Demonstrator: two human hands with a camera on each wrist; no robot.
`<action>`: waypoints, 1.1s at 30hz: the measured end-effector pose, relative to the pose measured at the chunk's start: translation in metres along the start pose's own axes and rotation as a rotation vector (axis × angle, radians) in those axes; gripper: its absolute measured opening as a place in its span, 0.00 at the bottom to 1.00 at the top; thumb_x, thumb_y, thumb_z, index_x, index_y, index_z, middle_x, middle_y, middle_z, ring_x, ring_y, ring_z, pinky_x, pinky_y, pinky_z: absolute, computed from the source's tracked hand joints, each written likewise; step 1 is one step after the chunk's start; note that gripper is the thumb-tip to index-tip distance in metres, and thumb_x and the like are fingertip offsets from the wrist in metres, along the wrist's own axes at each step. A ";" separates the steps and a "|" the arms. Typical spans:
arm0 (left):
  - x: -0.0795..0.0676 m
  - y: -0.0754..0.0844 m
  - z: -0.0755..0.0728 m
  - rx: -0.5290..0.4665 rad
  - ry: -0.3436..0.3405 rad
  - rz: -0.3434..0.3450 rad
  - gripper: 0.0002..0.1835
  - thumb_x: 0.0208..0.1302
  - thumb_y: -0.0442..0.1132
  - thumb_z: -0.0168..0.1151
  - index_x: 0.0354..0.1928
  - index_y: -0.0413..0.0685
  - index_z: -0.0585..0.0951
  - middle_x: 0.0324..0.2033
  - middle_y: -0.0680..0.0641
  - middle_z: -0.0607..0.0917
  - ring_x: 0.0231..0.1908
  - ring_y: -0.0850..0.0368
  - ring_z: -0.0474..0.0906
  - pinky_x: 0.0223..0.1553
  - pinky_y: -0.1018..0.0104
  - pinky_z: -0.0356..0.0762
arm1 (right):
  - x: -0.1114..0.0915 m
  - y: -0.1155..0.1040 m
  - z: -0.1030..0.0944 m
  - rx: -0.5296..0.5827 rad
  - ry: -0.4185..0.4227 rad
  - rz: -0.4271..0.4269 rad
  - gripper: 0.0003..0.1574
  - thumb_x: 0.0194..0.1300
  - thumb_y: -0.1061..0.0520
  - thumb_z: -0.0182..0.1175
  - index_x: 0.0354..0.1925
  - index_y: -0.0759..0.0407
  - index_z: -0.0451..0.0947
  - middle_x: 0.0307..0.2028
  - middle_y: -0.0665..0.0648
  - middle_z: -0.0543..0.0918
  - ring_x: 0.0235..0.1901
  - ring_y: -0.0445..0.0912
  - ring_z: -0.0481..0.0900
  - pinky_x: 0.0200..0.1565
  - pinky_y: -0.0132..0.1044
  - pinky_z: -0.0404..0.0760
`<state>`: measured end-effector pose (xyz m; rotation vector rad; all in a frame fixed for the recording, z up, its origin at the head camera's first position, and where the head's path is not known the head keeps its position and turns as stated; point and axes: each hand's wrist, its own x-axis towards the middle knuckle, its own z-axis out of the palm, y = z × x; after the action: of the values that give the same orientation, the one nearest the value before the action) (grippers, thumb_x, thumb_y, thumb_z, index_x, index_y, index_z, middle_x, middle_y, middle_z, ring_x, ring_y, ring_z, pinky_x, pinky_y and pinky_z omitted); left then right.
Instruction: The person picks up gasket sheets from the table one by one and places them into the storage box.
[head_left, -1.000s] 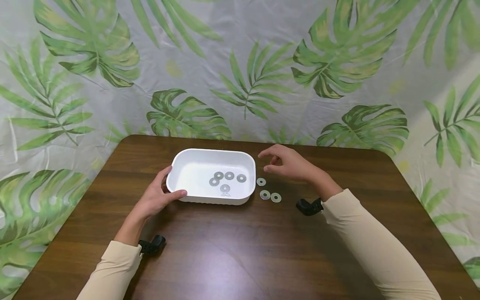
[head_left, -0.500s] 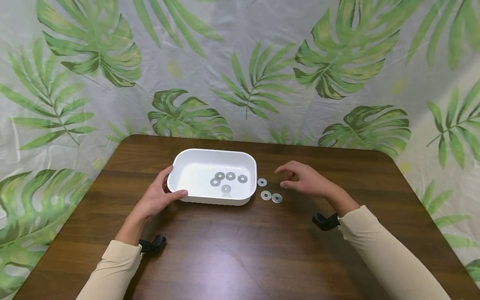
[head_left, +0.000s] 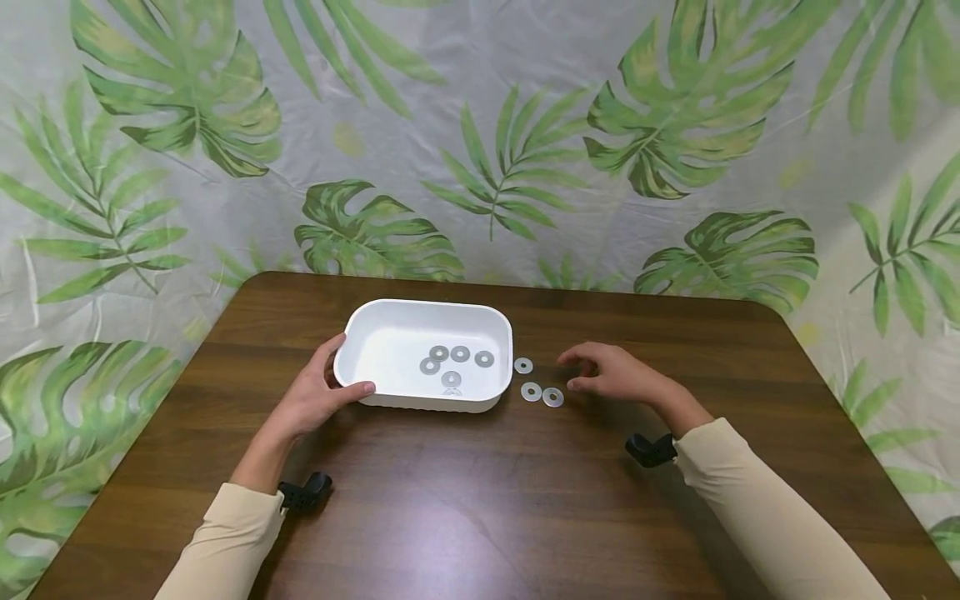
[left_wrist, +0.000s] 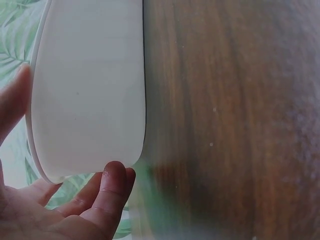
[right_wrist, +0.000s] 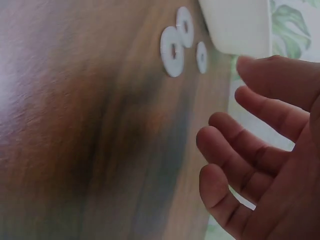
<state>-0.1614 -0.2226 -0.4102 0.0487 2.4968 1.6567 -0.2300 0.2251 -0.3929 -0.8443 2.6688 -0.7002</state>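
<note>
A white rounded plastic tub [head_left: 382,354] sits on the table, with several flat metal washers [head_left: 460,354] lying on its floor toward the right. My left hand [head_left: 306,402] grips the tub's left end, thumb on the near rim; in the left wrist view its fingers [left_wrist: 112,182] bend against the tub's wall. Three loose washers [head_left: 531,392] lie on the wood just right of the tub, two of them close together. To their right hovers my right hand [head_left: 618,375], fingers loosely bent and holding nothing. In the right wrist view its thumb and fingertips [right_wrist: 212,137] are apart from the washers [right_wrist: 172,52].
The dark wooden table [head_left: 450,500] ends behind the tub, where a leaf-patterned cloth [head_left: 495,133] hangs. A black band with a small block [head_left: 651,450] is on my right wrist, and another [head_left: 307,492] on the left.
My right hand has drawn back from beside the tub's right edge, moving right and nearer to me, then a little lower toward the table. The left hand, tub and washers stay put.
</note>
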 end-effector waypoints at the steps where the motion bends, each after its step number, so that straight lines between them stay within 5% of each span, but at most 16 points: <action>1: 0.000 0.000 0.000 -0.003 0.000 0.003 0.53 0.61 0.40 0.70 0.79 0.44 0.45 0.72 0.32 0.63 0.63 0.38 0.70 0.45 0.80 0.69 | 0.000 0.001 0.001 -0.017 -0.007 -0.006 0.23 0.64 0.57 0.66 0.57 0.61 0.78 0.51 0.63 0.83 0.41 0.48 0.82 0.42 0.40 0.78; 16: -0.001 0.001 0.001 -0.026 -0.004 0.021 0.53 0.61 0.38 0.70 0.78 0.42 0.44 0.72 0.31 0.62 0.64 0.37 0.69 0.46 0.82 0.69 | 0.003 0.000 0.023 -0.206 0.003 -0.044 0.22 0.55 0.55 0.72 0.49 0.59 0.82 0.40 0.57 0.79 0.34 0.45 0.74 0.41 0.41 0.74; 25: -0.001 0.002 0.002 -0.008 0.001 0.016 0.53 0.61 0.39 0.70 0.78 0.43 0.45 0.72 0.31 0.63 0.64 0.38 0.69 0.46 0.82 0.69 | 0.007 -0.005 0.025 -0.268 0.012 -0.022 0.08 0.55 0.58 0.70 0.36 0.54 0.83 0.36 0.53 0.79 0.34 0.45 0.75 0.41 0.42 0.76; 33: -0.002 0.002 0.001 -0.005 -0.005 0.007 0.53 0.62 0.40 0.70 0.79 0.43 0.44 0.73 0.32 0.62 0.65 0.37 0.68 0.46 0.81 0.69 | 0.009 -0.014 0.033 -0.271 0.045 0.044 0.16 0.54 0.47 0.73 0.36 0.53 0.81 0.36 0.51 0.78 0.33 0.44 0.73 0.39 0.40 0.75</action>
<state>-0.1594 -0.2215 -0.4087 0.0602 2.4917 1.6636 -0.2181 0.1978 -0.4143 -0.8393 2.8555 -0.3544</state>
